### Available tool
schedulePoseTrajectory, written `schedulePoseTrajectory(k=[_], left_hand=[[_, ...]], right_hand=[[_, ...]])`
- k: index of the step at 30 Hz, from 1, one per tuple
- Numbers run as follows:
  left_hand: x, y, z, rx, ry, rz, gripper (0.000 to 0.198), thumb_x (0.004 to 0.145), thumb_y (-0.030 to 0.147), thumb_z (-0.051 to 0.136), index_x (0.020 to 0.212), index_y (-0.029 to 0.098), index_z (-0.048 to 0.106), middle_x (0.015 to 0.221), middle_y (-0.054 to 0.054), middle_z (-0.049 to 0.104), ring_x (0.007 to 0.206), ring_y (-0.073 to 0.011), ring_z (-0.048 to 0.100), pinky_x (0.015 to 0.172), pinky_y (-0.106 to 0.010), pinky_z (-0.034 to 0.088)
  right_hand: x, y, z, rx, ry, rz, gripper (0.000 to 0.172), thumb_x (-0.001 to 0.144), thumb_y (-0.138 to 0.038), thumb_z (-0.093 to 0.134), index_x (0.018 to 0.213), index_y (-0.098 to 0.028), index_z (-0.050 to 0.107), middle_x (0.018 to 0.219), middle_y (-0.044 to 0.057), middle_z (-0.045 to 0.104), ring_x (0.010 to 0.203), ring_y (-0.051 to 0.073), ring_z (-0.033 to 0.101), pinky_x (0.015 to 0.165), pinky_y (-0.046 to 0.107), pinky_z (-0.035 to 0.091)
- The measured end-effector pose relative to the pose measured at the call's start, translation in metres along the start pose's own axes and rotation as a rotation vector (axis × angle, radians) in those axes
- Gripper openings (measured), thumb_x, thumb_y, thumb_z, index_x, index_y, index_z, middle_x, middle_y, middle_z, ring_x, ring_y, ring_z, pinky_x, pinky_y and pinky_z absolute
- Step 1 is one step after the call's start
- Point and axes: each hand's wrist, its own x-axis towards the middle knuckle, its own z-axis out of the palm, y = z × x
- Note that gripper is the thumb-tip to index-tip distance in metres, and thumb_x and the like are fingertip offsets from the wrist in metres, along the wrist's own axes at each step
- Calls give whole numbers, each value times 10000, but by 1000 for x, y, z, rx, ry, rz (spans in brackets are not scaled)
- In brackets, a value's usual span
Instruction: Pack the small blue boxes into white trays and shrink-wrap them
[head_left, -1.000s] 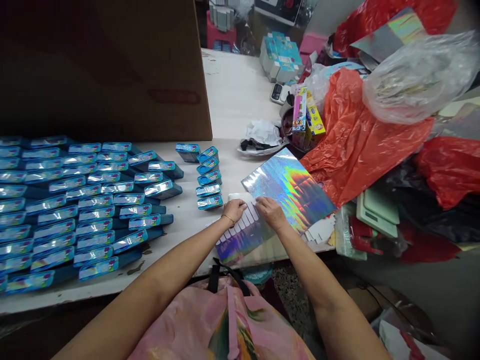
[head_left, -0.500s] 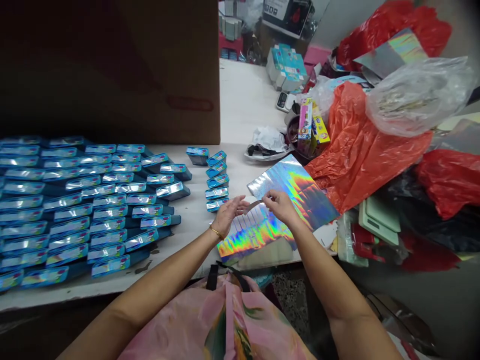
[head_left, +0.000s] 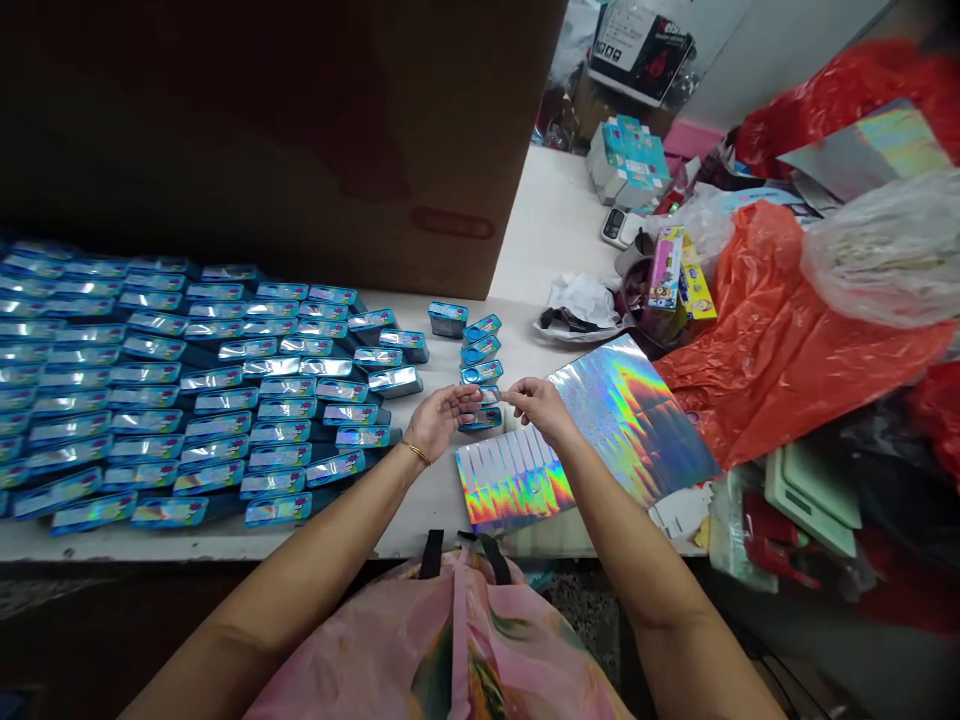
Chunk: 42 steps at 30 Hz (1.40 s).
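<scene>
My right hand (head_left: 540, 405) pinches the end of a small silvery sticker strip (head_left: 491, 394). The strip lies over or just above one of the blue boxes in a short column (head_left: 481, 349). My left hand (head_left: 442, 418), with a bracelet at the wrist, has its fingers stretched out and apart. Its fingertips are at the strip's other end, beside the same box; whether they touch the box I cannot tell. Below and right of my hands lie shiny rainbow holographic sheets (head_left: 626, 430), the nearer one cut into strips.
Many blue boxes (head_left: 285, 410) stand in rows at left, before a large brown carton (head_left: 360, 150). A round container (head_left: 637, 285) with small boxes, red plastic bags (head_left: 757, 290), a pale green scale (head_left: 814, 490) and a stack of flat cartons (head_left: 630, 165) crowd the right.
The strip has moved from above the holographic sheet to the column of blue boxes, with both hands following leftward and away from me. The view has shifted left.
</scene>
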Motion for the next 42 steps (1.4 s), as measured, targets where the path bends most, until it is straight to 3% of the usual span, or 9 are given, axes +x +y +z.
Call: schedulePoseTrajectory(k=[6,10,14,17,31,36,42], left_hand=[[7,5,-3,-22,101,19,443,681,495,598,929,129,625,848,-97,628,743,-155,593,564,-228,423],[19,0,-8,106,168,102,454,552,338,722,943,138,609,737,-36,617,647,-118,567,533,-210,391],[44,-12,-17,164,384,225,435,503,227,704,914,130,600,599,34,554,543,-88,523,548,-226,411],[61,-19,-22,140,490,224,466,485,174,688,934,115,580,577,45,539,554,-99,546,602,-251,443],[75,-33,-24,233,563,173,525,531,192,672,1033,96,552,650,-1,600,606,-137,595,627,-274,476],[80,-32,-28,373,572,153,431,523,176,661,942,88,612,614,-17,606,589,-160,587,591,-277,469],[71,-28,-34,571,614,226,286,634,158,526,883,152,665,824,-49,650,738,-166,594,720,-284,456]], right_hand=[[8,0,8,-12,-20,-6,273,587,-402,646,640,-159,534,505,-49,467,445,68,453,355,159,313],[23,4,11,-79,-25,-26,263,602,-407,622,657,-163,541,524,-47,478,462,78,468,381,171,319],[50,6,16,-329,53,-74,210,640,-381,584,631,-175,546,548,-42,517,501,88,481,474,198,351],[68,4,22,-559,104,-115,169,671,-346,568,620,-186,560,619,-22,573,572,104,500,540,214,351],[79,9,31,-947,143,-129,142,776,-330,509,760,-223,600,805,26,617,709,158,527,558,242,296],[65,12,30,-1170,255,-255,239,859,-322,408,1018,-229,560,933,52,577,791,173,504,606,256,294],[45,20,23,-1437,91,-513,384,855,-135,356,1186,-292,472,959,74,526,833,196,433,697,319,265]])
